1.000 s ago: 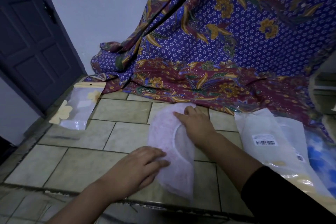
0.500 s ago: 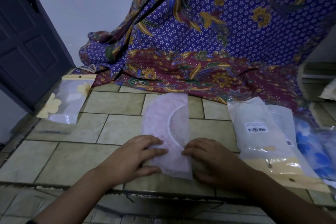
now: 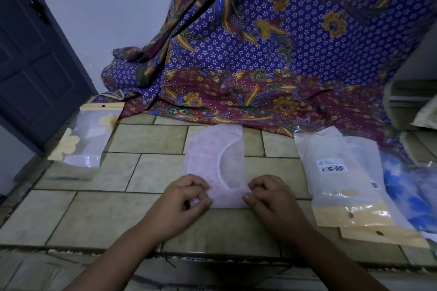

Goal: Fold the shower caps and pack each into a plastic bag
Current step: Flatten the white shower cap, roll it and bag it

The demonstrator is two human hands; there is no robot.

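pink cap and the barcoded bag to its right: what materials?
The pink shower cap looks like thin translucent plastic film, matte: its white rim shows through the folded layer. The barcoded bag seems frosted plastic, with glossy glints near its cream header, which could be card or print.

**Pink shower cap folded flat, bags on either side**

The shower cap (image 3: 214, 163), pale pink and translucent with a white elastic rim, lies folded in half, its near end close to the front edge of the tiled floor (image 3: 151, 172). A flower-printed plastic bag (image 3: 82, 142) lies at the left edge, and stacked barcode-labelled plastic bags (image 3: 331, 172) lie at the right.
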